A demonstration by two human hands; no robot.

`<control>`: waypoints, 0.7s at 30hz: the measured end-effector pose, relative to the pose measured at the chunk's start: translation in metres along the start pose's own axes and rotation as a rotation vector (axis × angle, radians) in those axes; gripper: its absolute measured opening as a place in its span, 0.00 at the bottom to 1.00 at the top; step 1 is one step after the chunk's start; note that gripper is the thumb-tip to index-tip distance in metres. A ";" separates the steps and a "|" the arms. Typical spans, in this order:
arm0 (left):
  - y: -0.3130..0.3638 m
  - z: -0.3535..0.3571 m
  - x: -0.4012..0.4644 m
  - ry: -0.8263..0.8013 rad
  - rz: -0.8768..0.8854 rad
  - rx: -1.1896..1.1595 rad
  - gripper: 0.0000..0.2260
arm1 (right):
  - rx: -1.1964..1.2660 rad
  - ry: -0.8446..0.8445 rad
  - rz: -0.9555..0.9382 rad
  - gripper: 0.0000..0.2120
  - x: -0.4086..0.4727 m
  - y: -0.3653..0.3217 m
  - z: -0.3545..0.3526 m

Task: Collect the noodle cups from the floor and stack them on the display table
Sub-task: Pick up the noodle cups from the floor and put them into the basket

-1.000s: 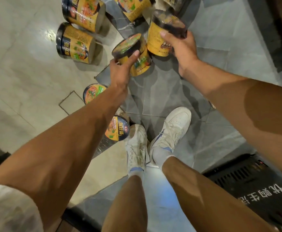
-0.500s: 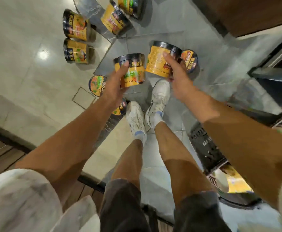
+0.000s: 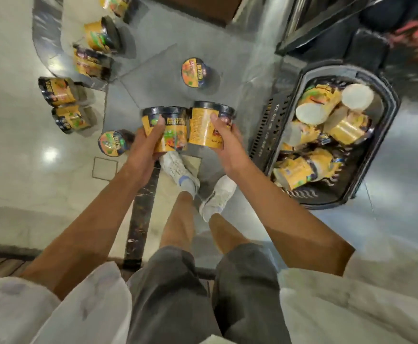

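My left hand (image 3: 147, 145) grips a yellow noodle cup (image 3: 173, 130) with a black lid, held upright above my feet. Close beside it, my right hand (image 3: 225, 142) grips a second yellow noodle cup (image 3: 204, 126); the two cups nearly touch. More cups lie on the floor: one upright (image 3: 195, 72) ahead, one upright (image 3: 112, 143) just left of my left hand, two on their sides (image 3: 59, 91) at the left, and several more (image 3: 98, 37) farther up. No display table is in view.
A black shopping basket (image 3: 267, 135) stands on the floor at the right, holding several noodle cups (image 3: 327, 115) lying jumbled. My white shoes (image 3: 178, 170) are below the held cups. A dark cabinet base (image 3: 302, 23) runs along the top right.
I have risen from a crouch with a cup in each hand; both cups came up off the floor and closer together. The view swung right, bringing the basket fully into sight.
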State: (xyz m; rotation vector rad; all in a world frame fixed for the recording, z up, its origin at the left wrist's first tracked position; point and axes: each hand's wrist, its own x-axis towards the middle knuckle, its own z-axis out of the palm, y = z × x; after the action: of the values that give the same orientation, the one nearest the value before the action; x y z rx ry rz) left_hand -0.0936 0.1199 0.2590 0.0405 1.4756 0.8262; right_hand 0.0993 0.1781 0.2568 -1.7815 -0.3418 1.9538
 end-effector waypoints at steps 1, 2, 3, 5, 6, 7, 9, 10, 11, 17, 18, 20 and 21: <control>-0.005 0.010 -0.006 -0.042 0.001 0.028 0.21 | 0.027 0.018 -0.011 0.35 -0.007 -0.001 -0.014; -0.008 0.018 -0.010 -0.077 0.009 0.066 0.20 | 0.047 0.019 -0.017 0.37 -0.012 -0.003 -0.025; -0.011 0.027 -0.014 -0.109 0.007 0.109 0.23 | 0.047 0.024 -0.018 0.40 -0.019 -0.005 -0.037; -0.017 0.046 -0.024 -0.169 0.001 0.181 0.31 | 0.046 0.052 -0.021 0.44 -0.035 -0.008 -0.064; -0.019 0.057 -0.027 -0.183 0.000 0.211 0.33 | 0.071 0.067 -0.019 0.44 -0.042 -0.010 -0.078; -0.023 0.068 -0.030 -0.190 0.000 0.238 0.34 | 0.107 0.087 -0.023 0.42 -0.049 -0.010 -0.092; -0.030 0.093 -0.036 -0.200 0.005 0.299 0.36 | 0.173 0.114 -0.054 0.34 -0.062 -0.011 -0.120; -0.033 0.107 -0.039 -0.211 0.003 0.332 0.36 | 0.210 0.124 -0.068 0.31 -0.069 -0.009 -0.135; -0.037 0.121 -0.042 -0.233 0.004 0.361 0.36 | 0.246 0.136 -0.081 0.29 -0.075 -0.007 -0.151; -0.063 0.219 -0.038 -0.349 0.052 0.567 0.34 | 0.461 0.357 -0.153 0.30 -0.103 0.009 -0.248; -0.066 0.236 -0.036 -0.360 0.071 0.606 0.35 | 0.474 0.410 -0.177 0.31 -0.106 0.012 -0.263; -0.072 0.271 -0.032 -0.372 0.108 0.671 0.34 | 0.504 0.489 -0.227 0.32 -0.111 0.016 -0.294; -0.075 0.287 -0.029 -0.375 0.130 0.705 0.33 | 0.522 0.527 -0.236 0.32 -0.111 0.018 -0.310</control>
State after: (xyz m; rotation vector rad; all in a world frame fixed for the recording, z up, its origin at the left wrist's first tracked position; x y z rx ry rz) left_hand 0.1973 0.1807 0.2878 0.7845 1.3451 0.3359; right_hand 0.4059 0.0674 0.3055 -1.7182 0.1254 1.2024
